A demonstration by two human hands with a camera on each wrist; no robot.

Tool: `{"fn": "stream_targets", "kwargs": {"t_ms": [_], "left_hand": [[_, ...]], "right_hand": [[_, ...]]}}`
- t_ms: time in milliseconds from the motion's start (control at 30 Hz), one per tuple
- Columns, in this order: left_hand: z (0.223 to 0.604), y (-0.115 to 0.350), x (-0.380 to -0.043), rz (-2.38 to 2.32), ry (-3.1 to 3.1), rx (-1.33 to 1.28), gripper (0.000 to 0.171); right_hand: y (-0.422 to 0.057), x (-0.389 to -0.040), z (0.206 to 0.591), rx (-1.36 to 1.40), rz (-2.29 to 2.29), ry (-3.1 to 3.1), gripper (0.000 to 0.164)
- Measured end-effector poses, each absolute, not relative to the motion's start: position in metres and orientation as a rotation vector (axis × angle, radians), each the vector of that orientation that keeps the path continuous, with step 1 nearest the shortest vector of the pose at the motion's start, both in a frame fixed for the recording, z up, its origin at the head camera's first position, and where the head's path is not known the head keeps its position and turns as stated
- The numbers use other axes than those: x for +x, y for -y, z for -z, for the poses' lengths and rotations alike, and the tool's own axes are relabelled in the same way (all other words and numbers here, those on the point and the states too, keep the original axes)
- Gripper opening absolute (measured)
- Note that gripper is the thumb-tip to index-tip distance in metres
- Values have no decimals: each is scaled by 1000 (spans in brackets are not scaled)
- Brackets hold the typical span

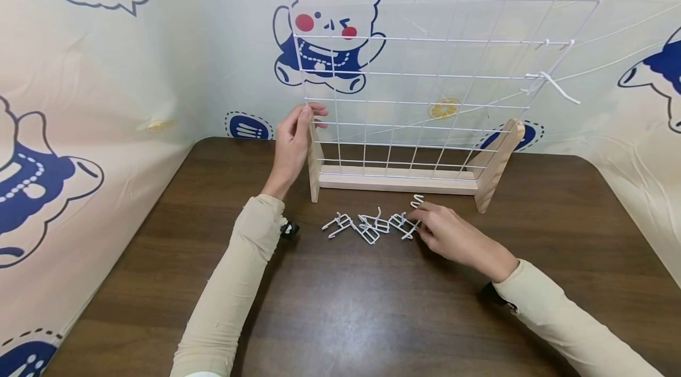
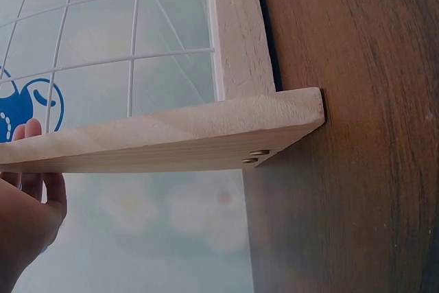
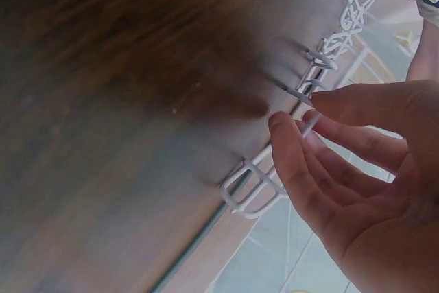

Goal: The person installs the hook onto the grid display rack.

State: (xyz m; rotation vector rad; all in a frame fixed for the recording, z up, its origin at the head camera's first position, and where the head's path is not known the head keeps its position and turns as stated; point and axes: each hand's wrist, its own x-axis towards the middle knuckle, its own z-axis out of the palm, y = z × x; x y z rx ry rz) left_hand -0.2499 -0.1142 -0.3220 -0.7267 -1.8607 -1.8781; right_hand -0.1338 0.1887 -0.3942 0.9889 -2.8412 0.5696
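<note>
A white wire grid panel stands in a wooden base with an upright at each side. My left hand holds the left wooden upright, thumb on the near side and fingertips reaching past the grid's edge. My right hand is low over the table in front of the base, its curled fingers round a white wire hook; the hook's looped end sticks out past the fingers. Several more white wire hooks lie in a loose row to the left of that hand.
One white hook hangs at the grid's right edge, its prong jutting forward. The brown wooden table ends at a wall sheet printed with cartoon bears. Dark bands sit at both wrists.
</note>
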Motion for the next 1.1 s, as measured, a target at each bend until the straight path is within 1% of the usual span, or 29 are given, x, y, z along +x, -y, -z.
{"fn": "stream_targets", "kwargs": {"t_ms": [167, 433, 667, 867, 1100], "left_hand": [[321, 113, -249, 1879, 1867, -728, 34], [321, 112, -249, 1880, 1864, -736, 35], [321, 112, -250, 1878, 1871, -725, 35], [322, 113, -250, 1872, 1884, -711, 36], [321, 112, -249, 1871, 1862, -703, 36]], "right_hand": [[-191, -131, 393, 969, -547, 2806, 23], [-199, -131, 385, 915, -560, 2771, 6], [-210, -137, 382, 895, -674, 2669, 15], [-220, -138, 384, 846, -932, 2672, 16], [-229, -139, 387, 709, -1291, 2794, 20]]}}
